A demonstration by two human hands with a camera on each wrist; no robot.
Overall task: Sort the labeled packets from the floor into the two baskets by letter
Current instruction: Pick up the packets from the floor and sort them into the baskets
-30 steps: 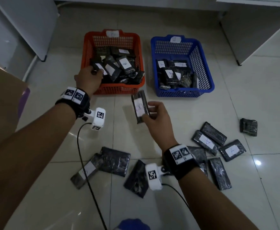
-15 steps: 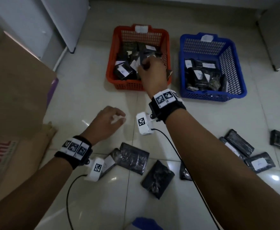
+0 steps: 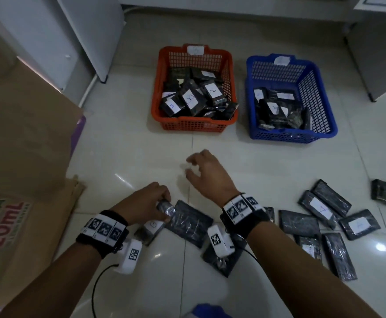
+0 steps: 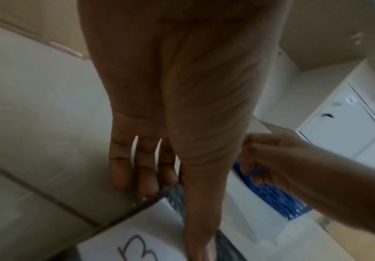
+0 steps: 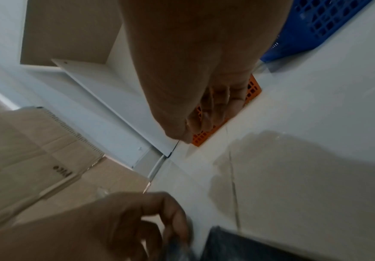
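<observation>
- I seem to be in a storeroom or back room: glossy tiled floor (image 3: pixel 130 157).
- White cabinets (image 3: pixel 91 35) beside me.
- Printed cardboard box (image 3: pixel 15 157) on my left.

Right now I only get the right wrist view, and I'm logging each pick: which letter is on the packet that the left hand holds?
Observer: The left hand grips a black packet by its end; its white label reads B.
Operator: Which basket has the Bs?
Observer: The red basket; packets labelled B lie face up in it.
Operator: And the blue one?
Observer: The blue basket holds packets too; one label there looks like an A.
</observation>
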